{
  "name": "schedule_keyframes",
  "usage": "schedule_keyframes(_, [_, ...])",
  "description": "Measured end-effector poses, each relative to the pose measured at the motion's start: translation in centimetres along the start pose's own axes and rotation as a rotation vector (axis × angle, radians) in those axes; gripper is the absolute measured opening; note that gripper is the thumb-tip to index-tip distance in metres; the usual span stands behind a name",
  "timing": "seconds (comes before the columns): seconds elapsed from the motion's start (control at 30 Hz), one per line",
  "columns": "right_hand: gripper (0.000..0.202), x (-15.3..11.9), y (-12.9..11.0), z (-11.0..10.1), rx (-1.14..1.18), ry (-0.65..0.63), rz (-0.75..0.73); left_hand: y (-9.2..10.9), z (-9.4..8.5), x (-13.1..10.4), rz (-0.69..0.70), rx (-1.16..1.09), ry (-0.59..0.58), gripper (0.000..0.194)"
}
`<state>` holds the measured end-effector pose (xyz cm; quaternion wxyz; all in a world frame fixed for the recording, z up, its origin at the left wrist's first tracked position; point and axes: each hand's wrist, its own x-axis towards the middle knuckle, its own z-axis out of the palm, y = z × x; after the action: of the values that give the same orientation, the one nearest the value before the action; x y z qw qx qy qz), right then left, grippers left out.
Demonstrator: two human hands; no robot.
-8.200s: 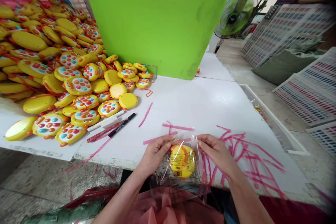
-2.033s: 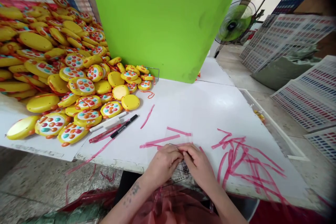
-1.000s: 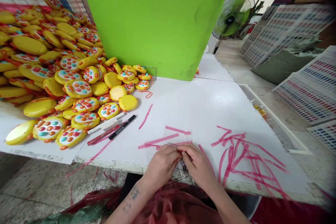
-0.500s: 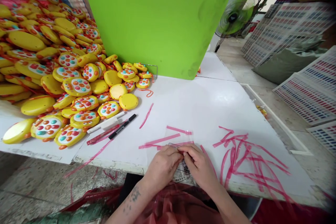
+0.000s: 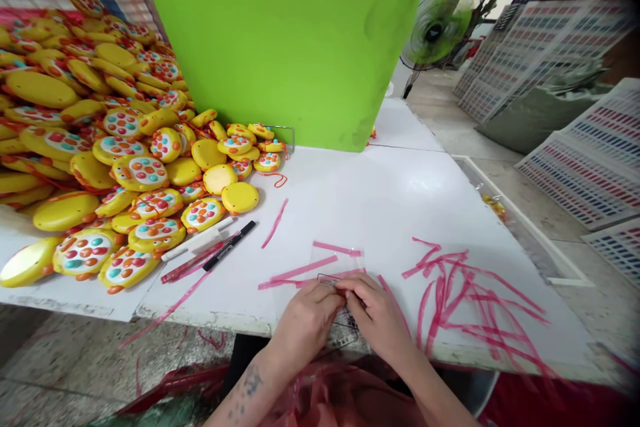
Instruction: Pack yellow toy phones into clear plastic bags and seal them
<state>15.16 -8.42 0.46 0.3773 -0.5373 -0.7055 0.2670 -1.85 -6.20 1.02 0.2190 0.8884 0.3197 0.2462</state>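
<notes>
My left hand (image 5: 311, 312) and my right hand (image 5: 376, 312) meet close to the table's front edge, fingers bent and thumbs together. Between them is a clear plastic piece with black printing (image 5: 346, 333), which looks like a small bag; the fingers cover much of it. Both hands pinch its upper part. Under and beyond the fingertips lies clear film (image 5: 320, 255) with pink strips (image 5: 337, 249) on or beside it. To the right of my right hand spreads a loose tangle of pink strips (image 5: 465, 293).
Yellow toys with coloured buttons (image 5: 140, 172) are heaped at the left. A black marker (image 5: 230, 245), a white pen (image 5: 197, 239) and a red pen (image 5: 190, 263) lie before them. A green panel (image 5: 295, 47) stands behind. A fan (image 5: 435, 30) and stacked printed sheets (image 5: 540, 53) are beyond.
The whole view has shifted slightly, so the table things sit a little further left. Both hands keep the same pinch on the plastic piece, with only slight finger movement.
</notes>
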Motion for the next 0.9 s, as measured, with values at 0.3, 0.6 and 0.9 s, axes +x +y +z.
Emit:
schedule_keyframes(0.3, [0.028,0.0,0.0,0.1,0.032,0.011,0.0,-3.2,-3.8,-4.8,-0.287,0.185,0.176,0.018])
schedule_keyframes(0.6, [0.03,-0.2,-0.3,-0.1,0.024,0.024,-0.011,-0.9,-1.8,-3.0,-0.323,0.052,0.094,0.029])
schedule_keyframes(0.9, [0.03,0.2,-0.6,-0.1,-0.128,0.06,-0.084,0.4,-1.2,-0.3,-0.262,-0.209,0.03,0.028])
